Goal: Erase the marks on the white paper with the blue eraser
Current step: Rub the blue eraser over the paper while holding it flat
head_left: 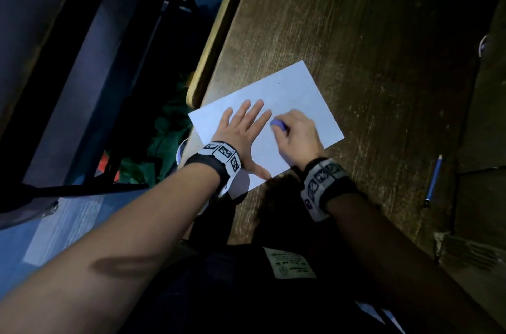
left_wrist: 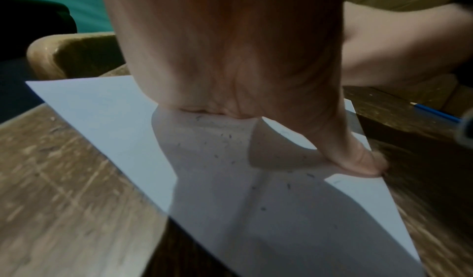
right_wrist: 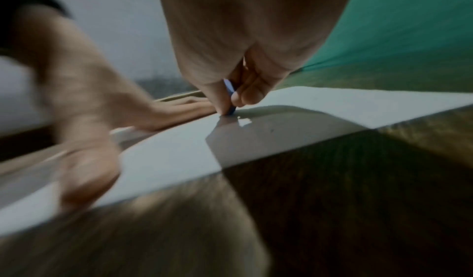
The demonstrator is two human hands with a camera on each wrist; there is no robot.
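A white paper (head_left: 298, 92) lies slanted on the wooden desk (head_left: 369, 32), one corner over the desk's left edge. My left hand (head_left: 241, 128) lies flat on it with fingers straight and spread, pressing it down. My right hand (head_left: 295, 134) pinches the blue eraser (head_left: 278, 124) just right of the left fingertips, its tip on the sheet. In the right wrist view the eraser (right_wrist: 230, 99) shows between thumb and fingers, touching the paper (right_wrist: 320, 107). Dark eraser crumbs (left_wrist: 225, 139) dot the paper (left_wrist: 97, 115) near my left palm (left_wrist: 230, 69).
A blue pencil (head_left: 434, 179) lies on the desk right of the paper, also seen in the left wrist view as a pencil (left_wrist: 435, 112). The desk's rounded left edge (head_left: 216, 40) drops to the floor, with a dark chair frame (head_left: 109, 87) beyond.
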